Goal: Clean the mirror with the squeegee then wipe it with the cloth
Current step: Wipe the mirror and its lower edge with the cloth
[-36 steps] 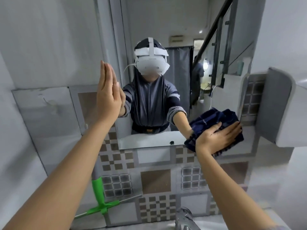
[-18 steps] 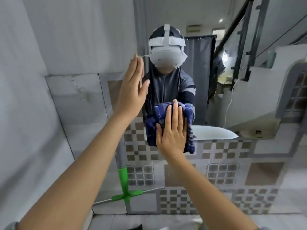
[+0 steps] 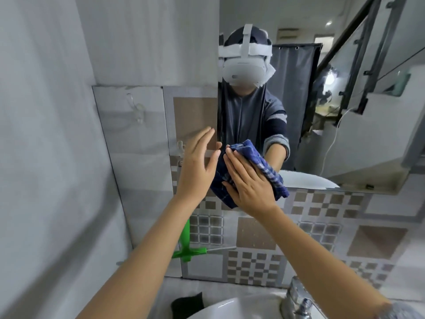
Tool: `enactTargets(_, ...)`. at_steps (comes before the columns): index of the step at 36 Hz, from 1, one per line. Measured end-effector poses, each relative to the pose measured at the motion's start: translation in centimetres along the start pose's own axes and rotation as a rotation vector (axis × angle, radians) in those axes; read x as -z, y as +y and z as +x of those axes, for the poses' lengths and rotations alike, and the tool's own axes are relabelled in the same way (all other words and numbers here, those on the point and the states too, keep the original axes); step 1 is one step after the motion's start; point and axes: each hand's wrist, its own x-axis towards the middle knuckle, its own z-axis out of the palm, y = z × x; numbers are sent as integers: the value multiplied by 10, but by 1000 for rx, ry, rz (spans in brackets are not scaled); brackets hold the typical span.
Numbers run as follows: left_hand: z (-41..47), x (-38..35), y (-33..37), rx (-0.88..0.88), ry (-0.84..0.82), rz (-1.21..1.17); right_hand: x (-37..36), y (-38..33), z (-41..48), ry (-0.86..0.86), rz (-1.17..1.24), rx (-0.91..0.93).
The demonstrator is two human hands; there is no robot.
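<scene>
r hand (image 3: 248,185) fingers flat, pressing blue cloth (image 3: 266,166) on mirror (image 3: 345,146), l hand (image 3: 197,164) fingers spread

Green squeegee (image 3: 186,247) propped on tiled ledge (image 3: 220,283) behind white sink (image 3: 230,307)

Probably home bathroom: mirror (image 3: 345,111), tiled wall (image 3: 322,226), basin (image 3: 230,309), tap (image 3: 299,298).

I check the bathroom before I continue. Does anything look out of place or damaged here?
Only small things. The green squeegee leans against the tiled wall behind the sink instead of hanging. The wall panel looks scuffed along its upper edge. Nothing appears spilled or broken.
</scene>
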Motion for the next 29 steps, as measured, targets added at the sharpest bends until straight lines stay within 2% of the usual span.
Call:
enactTargets(3,-20,2,-5,69,4,-13,2,0,0,8,16,-6)
enactTargets(9,-39,-2,-6,155,-128,-82,1,-1,1,12,79,-32)
enactTargets(14,-37,-6,-3,210,-129,-96,2,-1,2,0,123,-51)
enactTargets(23,-26,-5,-4,250,-177,-78,12,2,3,-31,169,-54)
enactTargets(29,-23,0,2,196,-184,-13,18,2,1,-77,169,-62)
